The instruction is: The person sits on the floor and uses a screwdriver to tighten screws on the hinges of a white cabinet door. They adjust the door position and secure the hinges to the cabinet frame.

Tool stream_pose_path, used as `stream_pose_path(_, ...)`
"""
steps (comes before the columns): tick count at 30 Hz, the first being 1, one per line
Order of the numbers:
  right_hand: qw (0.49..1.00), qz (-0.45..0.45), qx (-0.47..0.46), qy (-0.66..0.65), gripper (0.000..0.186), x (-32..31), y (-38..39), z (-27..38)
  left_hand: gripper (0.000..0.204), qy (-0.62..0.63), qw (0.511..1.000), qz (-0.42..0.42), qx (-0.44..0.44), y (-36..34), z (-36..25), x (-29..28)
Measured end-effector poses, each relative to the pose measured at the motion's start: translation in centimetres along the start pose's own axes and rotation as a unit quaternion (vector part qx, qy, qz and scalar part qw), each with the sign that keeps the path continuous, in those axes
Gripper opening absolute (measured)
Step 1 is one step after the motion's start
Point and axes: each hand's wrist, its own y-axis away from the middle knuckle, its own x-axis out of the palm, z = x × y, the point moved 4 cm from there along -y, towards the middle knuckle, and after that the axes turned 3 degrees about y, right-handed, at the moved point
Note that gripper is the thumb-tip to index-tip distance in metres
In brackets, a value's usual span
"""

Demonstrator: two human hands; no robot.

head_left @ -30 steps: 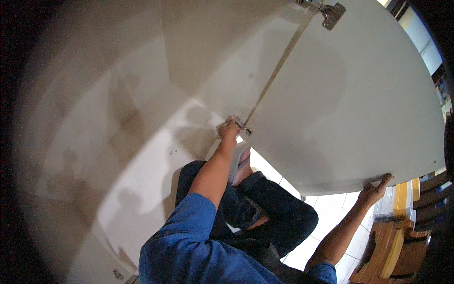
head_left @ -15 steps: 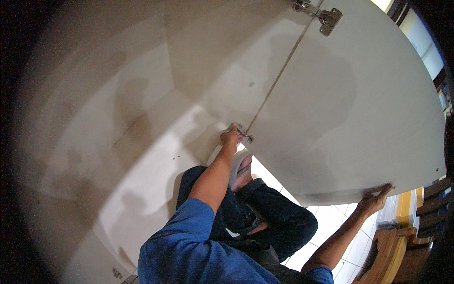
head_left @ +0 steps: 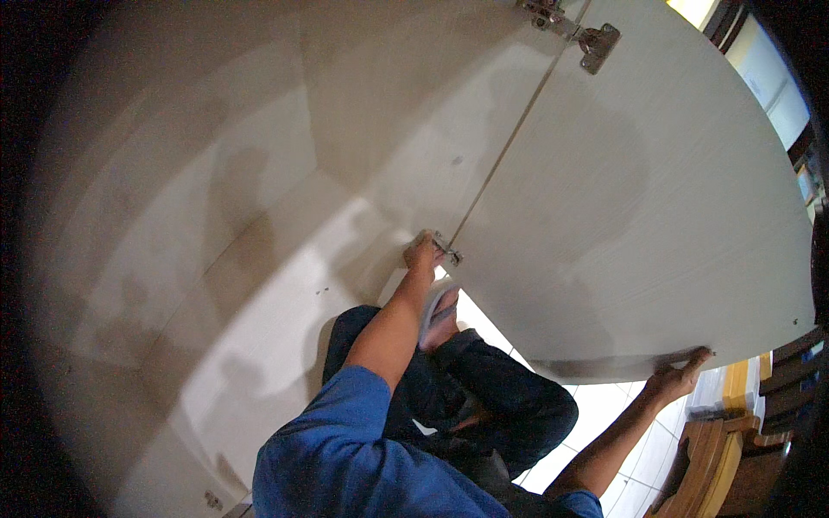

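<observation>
A wide, pale cabinet door (head_left: 639,190) stands swung out to the right of the cabinet (head_left: 363,112). Its lower metal hinge (head_left: 453,254) sits at the bottom of the seam, and my left hand (head_left: 421,249) is closed around the hinge's cabinet side, with some fingers hidden. Higher on the same seam, an upper metal hinge (head_left: 596,45) bridges cabinet and door. At the door's lower right corner, my right hand (head_left: 682,378) grips the bottom edge; its thumb shows on the inner face and the other fingers are mostly out of sight.
My bent legs (head_left: 509,406) and a sandalled foot (head_left: 443,321) are below the door, over white floor tiles (head_left: 596,414). Wooden furniture (head_left: 708,457) and a clear container (head_left: 712,387) are close by my right hand. The cabinet's bottom panel (head_left: 259,345) lies left.
The door's lower edge and my right hand have sunk slightly. My left hand remains at the lower hinge, shifted only a little.
</observation>
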Motion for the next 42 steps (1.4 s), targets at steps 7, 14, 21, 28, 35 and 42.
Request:
stream_pose_path(7, 0.999, -0.001, 0.053, 0.012, 0.086, -0.1, -0.3, -0.2, 0.037, -0.013, 1.000, 0.001, 0.009, 0.8, -0.6, 0.3)
stream_pose_path(14, 0.999, -0.003, 0.031, -0.013, 0.082, 0.4, -0.4, 0.0, 0.034, -0.040, 0.999, -0.010, 0.004, 0.8, -1.0, 0.5)
stream_pose_path(21, 1.000, -0.016, -0.019, 0.007, 0.051, 0.6, 0.8, 1.8, 0.054, -0.305, 0.918, -0.133, 0.216, 3.2, -4.7, 2.0)
stream_pose_path(28, 0.999, -0.044, -0.027, -0.008, 0.051, -0.3, 1.6, 2.3, 0.046, -0.156, 0.829, 0.084, 0.531, 17.6, -19.2, 17.2)
stream_pose_path(35, 0.999, -0.025, -0.027, -0.014, 0.049, -0.7, 1.2, 1.0, 0.039, -0.188, 0.717, 0.175, 0.648, 27.0, -33.1, 29.4)
stream_pose_path(42, 0.999, -0.024, 0.006, -0.022, 0.050, -1.5, 0.3, -0.5, 0.037, -0.148, 0.804, 0.226, 0.529, 26.9, -33.2, 31.5)
